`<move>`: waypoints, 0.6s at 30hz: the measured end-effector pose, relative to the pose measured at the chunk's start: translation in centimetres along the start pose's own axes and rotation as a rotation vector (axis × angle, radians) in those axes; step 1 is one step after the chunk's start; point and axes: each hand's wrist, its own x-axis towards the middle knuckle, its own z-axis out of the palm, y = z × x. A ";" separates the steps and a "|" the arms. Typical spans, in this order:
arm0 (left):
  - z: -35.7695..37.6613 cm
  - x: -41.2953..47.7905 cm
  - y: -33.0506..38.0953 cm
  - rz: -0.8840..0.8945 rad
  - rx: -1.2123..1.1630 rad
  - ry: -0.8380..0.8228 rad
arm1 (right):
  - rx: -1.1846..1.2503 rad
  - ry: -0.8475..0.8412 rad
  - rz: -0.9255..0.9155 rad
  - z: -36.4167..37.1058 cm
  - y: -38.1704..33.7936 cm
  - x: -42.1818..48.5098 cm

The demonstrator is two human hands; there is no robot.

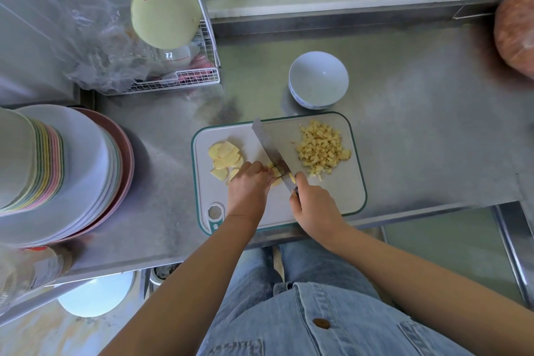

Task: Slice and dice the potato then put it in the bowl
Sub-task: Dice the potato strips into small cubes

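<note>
soft daylight, sharp centre, warped blurry edges

left hand [248, 191]: palm down, fingers curled onto potato pieces [276, 173] | right hand [315, 208]: wrapped round knife [268, 147] handle, one finger stretched forward beside the blade | forearms: bare, reaching forward, angled toward each other

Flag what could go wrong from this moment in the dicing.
1. The left hand holds the potato pieces right against the knife gripped by the right hand; a slip could nick a finger.
2. The diced pile sits near the right edge of the cutting board, while the bowl stands off the board; cubes may spill onto the counter in transfer.
</note>
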 end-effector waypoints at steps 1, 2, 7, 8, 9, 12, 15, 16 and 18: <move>0.0 0.0 0.0 -0.007 -0.002 -0.003 | 0.013 0.006 0.005 0.0 0.1 0.1; 0.0 0.0 0.0 -0.017 -0.004 -0.008 | 0.030 0.008 0.007 -0.1 0.2 0.2; 0.1 -0.1 -0.2 -0.049 -0.066 -0.002 | 0.101 0.028 -0.017 -1.3 0.6 0.2; 0.1 -0.1 -0.3 -0.057 -0.079 0.000 | 0.099 0.024 -0.030 -1.6 0.6 0.0; 0.2 -0.1 -0.3 -0.063 -0.086 -0.003 | 0.094 0.009 -0.042 -1.9 0.6 -0.1; 0.1 -0.1 -0.3 -0.066 -0.072 -0.019 | 0.076 -0.032 -0.062 -2.3 0.4 -0.6; -0.1 0.0 -0.2 -0.057 -0.055 -0.018 | 0.046 -0.053 -0.055 -2.2 0.1 -0.7; -0.2 0.0 -0.2 -0.054 -0.054 -0.016 | 0.041 -0.058 -0.049 -2.2 0.0 -0.7; -0.2 0.0 -0.2 -0.059 -0.059 -0.016 | 0.030 -0.061 -0.041 -2.0 -0.1 -0.6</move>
